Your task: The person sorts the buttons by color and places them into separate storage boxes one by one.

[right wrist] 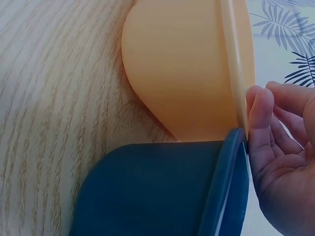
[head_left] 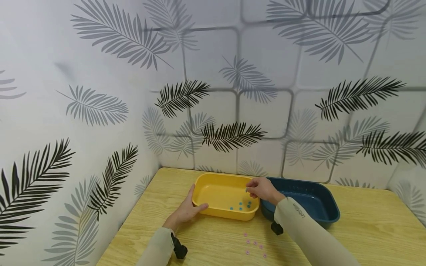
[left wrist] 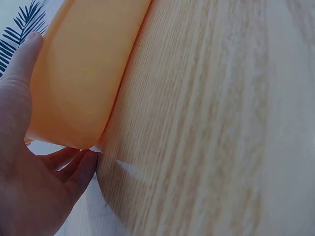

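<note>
A yellow plastic basin (head_left: 217,211) sits on the table with several small blue ring-like pieces (head_left: 240,208) on its floor, toward the right end. My left hand (head_left: 187,211) grips the basin's left end. In the left wrist view, its thumb lies along the basin's side and its fingers bend round the end. Over the basin's right end, my right hand (head_left: 263,189) pinches a small blue piece (head_left: 246,190) between thumb and fingertips. That piece is hidden in the right wrist view, where the fingertips (right wrist: 261,101) show right beside the basin's rim.
A dark blue basin (head_left: 327,199) stands against the yellow one's right side, under my right forearm. Several small pink ring-like pieces (head_left: 255,243) lie on the wooden table (head_left: 213,240) in front. Behind the table rises a wall (head_left: 213,111) with a leaf pattern.
</note>
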Demonstrator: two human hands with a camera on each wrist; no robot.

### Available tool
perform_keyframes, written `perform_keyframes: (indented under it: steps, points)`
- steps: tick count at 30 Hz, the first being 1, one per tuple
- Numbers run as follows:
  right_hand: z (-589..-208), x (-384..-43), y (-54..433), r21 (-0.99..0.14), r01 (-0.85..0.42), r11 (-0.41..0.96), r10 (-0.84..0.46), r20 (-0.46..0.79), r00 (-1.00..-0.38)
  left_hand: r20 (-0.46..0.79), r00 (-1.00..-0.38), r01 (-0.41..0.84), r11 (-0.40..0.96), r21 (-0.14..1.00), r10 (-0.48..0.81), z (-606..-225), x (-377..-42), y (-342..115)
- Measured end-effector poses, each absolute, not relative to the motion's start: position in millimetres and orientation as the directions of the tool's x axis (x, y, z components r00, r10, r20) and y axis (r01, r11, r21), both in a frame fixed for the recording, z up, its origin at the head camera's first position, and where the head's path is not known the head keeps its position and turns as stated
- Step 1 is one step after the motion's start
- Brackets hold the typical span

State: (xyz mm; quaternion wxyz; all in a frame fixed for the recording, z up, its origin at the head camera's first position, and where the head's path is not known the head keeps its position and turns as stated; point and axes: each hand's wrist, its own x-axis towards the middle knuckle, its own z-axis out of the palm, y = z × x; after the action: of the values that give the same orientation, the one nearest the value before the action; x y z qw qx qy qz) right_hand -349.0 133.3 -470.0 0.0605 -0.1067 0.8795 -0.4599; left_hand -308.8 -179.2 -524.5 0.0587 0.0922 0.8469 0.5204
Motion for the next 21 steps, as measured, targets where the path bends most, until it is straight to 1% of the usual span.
perform_keyframes:
  steps: [8,21]
  points:
    - [-472.7,-344.4,139.5,-0.831,-0.168,0.530,-0.269,0.022,-0.963,-0.012,-0.976,0.087,0.442,0.893,0.216,-524.9,-307.7,-176.1]
    - [-450.6,-318.5,162.6,-0.784,-0.253,0.567,-0.328,0.067,-0.942,-0.026,-0.983,0.063,0.469,0.881,0.182,-522.6,-306.6,-177.5]
